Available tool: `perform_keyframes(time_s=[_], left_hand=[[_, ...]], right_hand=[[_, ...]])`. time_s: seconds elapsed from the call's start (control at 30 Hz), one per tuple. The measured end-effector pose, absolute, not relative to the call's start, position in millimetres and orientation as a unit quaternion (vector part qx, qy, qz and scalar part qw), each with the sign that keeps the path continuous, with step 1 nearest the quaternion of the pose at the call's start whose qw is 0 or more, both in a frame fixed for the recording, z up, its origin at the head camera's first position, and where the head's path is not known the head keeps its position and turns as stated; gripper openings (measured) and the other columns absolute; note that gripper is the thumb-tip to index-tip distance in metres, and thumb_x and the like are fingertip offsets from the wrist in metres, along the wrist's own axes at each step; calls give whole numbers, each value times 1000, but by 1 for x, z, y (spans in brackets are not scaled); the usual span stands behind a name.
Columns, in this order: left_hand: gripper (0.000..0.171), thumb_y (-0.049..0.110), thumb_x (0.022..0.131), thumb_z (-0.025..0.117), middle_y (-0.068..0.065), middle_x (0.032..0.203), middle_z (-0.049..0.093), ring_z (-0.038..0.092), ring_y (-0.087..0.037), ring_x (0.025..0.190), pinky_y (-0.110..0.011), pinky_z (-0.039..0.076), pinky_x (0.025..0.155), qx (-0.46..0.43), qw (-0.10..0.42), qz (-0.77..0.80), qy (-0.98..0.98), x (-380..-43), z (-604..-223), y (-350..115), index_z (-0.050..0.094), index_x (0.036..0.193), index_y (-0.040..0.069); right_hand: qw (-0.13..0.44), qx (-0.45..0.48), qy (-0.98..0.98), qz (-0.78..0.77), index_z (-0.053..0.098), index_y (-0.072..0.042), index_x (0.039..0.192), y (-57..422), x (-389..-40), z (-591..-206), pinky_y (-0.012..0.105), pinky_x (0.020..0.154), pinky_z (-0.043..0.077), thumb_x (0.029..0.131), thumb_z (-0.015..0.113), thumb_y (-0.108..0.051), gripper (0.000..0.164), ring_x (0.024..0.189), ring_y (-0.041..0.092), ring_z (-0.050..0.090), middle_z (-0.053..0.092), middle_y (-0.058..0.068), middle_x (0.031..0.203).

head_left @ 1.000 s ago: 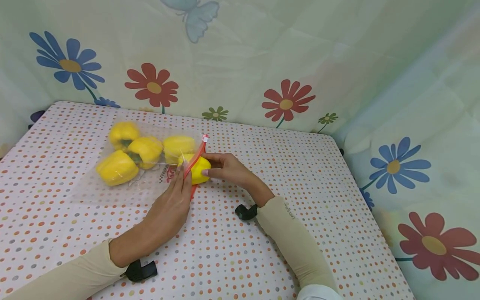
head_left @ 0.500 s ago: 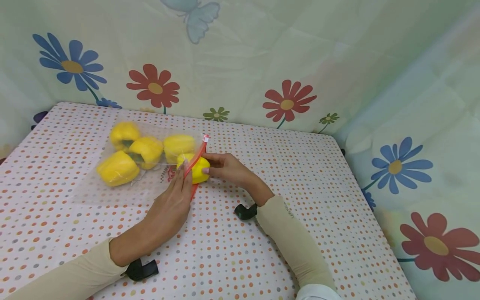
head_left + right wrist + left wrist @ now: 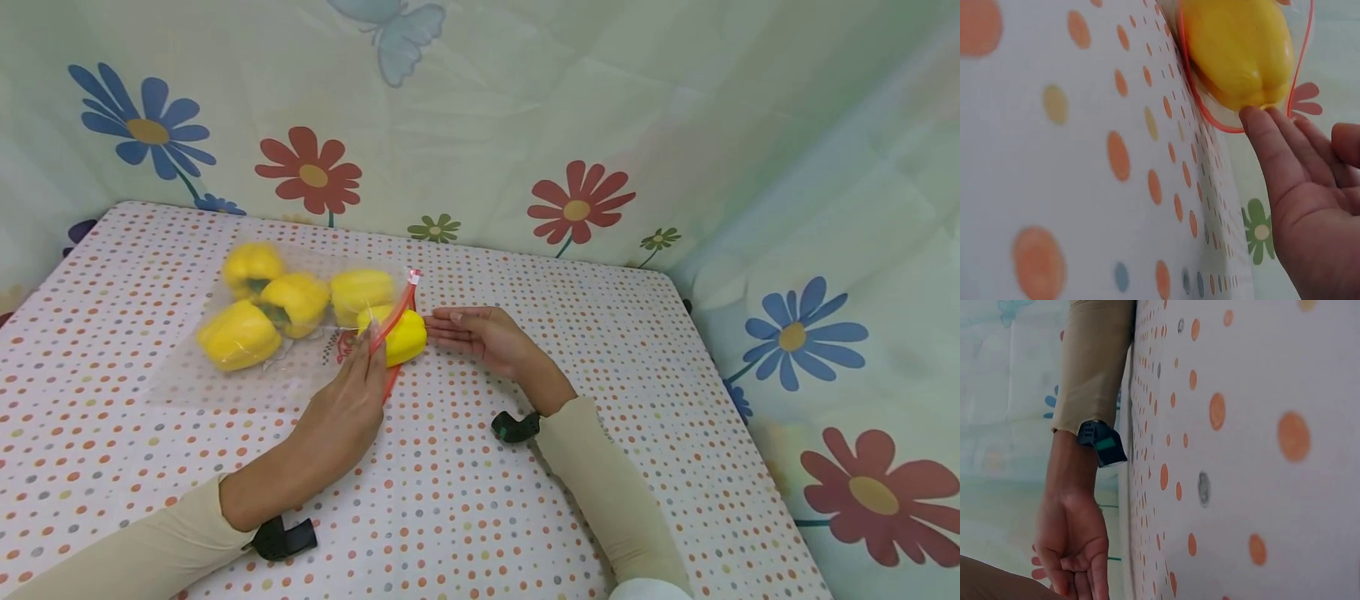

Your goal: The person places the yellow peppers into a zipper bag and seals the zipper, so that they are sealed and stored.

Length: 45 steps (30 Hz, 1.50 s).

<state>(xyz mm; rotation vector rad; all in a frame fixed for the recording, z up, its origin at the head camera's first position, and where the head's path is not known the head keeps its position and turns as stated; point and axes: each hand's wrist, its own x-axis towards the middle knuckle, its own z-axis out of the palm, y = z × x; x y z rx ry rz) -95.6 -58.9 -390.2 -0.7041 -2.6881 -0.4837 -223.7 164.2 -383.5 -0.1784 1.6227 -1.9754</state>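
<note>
A clear zip bag (image 3: 225,390) with a red-edged mouth lies on the table, holding several yellow bell peppers (image 3: 240,335). At its mouth another yellow bell pepper (image 3: 408,337) is partly inside, its outer end showing past the red edge. My left hand (image 3: 341,417) holds the near side of the bag's mouth; its thumb is hidden. Straight fingers of my right hand (image 3: 487,337) reach to the pepper's outer end, palm turned up. In the right wrist view, these fingertips (image 3: 1254,115) meet the pepper's end. The left wrist view shows the right hand (image 3: 1075,537) from the side.
A white table (image 3: 480,508) with coloured dots lies under everything. Behind it and along the right hangs a curtain (image 3: 480,125) printed with flowers. A black camera (image 3: 516,427) sits on the right wrist, and another camera (image 3: 285,537) on the left.
My right hand has let go of the pepper at the mouth, drawn slightly right and straightened its fingers with the palm up. The left hand has stayed on the bag's edge.
</note>
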Motion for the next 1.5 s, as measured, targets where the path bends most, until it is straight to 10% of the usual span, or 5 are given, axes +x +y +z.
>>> perform_keyframes(time_s=[1.5], left_hand=[[66,-4,84,69,-38,146,29,36,-44,134,-45,55,73,-249,183,-158,-938,-94,-392,-58,34,138,-20]], right_hand=[[353,-132,544,-750,45,16,136,150,-226,-392,46,99,42,101,41,4,36,124,35,53,53,26,134]])
